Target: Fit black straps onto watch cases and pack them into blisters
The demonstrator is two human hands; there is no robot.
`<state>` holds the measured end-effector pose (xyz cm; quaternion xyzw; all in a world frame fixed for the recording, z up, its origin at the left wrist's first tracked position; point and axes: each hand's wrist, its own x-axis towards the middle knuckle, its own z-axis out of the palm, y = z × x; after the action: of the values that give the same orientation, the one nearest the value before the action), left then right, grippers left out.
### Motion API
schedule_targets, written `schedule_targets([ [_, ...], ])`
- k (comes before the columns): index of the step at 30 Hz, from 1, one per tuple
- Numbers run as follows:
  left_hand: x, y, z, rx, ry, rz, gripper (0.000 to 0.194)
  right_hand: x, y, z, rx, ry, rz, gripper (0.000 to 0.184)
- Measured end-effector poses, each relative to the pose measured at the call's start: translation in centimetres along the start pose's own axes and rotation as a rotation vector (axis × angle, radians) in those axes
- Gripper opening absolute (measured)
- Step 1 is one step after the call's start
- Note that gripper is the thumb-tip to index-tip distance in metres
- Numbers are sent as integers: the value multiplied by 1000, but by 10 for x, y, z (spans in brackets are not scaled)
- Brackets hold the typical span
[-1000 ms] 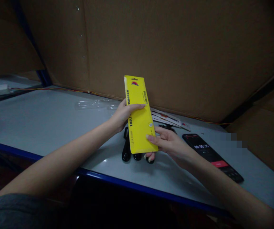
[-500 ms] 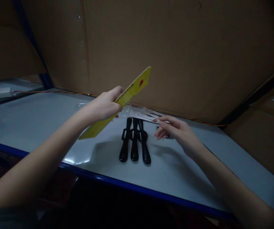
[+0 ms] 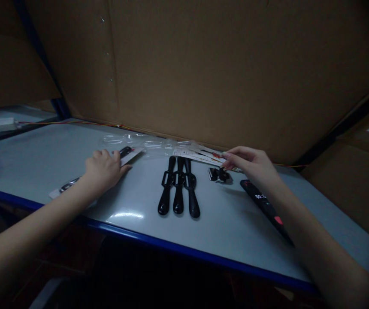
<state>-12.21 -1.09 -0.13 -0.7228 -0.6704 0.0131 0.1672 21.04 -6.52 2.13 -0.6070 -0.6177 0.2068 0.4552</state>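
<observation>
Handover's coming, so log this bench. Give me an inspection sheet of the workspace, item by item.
Surface: pale grey bench top with a blue front edge.
Job's things: three black long-handled tools lie side by side; white printed cards lie beyond them; a white-backed tool lies at the left.
Hands: left hand lies over the white-backed tool; right hand reaches the cards with its fingertips.
Clutter: clear plastic wrap; small black parts; a black phone showing a timer, partly under the right forearm.
Cables: thin orange-and-yellow wire along the wall's foot.
Surroundings: cardboard wall; blue upright.
</observation>
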Motion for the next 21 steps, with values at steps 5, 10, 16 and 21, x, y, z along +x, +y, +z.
schedule_targets([
  [5, 5, 2, -2, -56, 16, -97, 77, 12, 20, -12, -223, 6, -21, 22],
  [10, 2, 22, -30, -114, 126, 70, 70, 21, 49, -21, -660, -136, 60, 31],
  [16, 20, 60, -35, -240, -261, 349, 77, 26, 67, -10, -810, -226, 175, 49],
  [21, 33, 69, -30, -234, -362, 446, 73, 29, 74, -4, -739, -306, 215, 50],
])
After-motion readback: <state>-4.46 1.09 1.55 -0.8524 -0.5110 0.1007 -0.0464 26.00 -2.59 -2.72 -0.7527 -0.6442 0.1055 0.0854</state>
